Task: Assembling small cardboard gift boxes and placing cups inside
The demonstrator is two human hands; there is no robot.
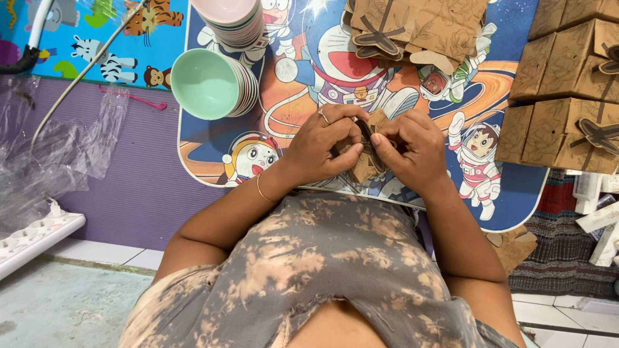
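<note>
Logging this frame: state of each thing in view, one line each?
small brown cardboard box: unfinished, pinched by both hands
left hand: closed on the box
right hand: closed on the box
finished brown boxes: closed, stacked
bowls: nested, on their side
plastic wrap: crumpled

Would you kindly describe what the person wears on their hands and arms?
Both arms are bare, without sleeves past the shoulder. The left hand has a silver ring on one finger and a thin gold bangle at the wrist. The right hand shows no jewellery.
</note>
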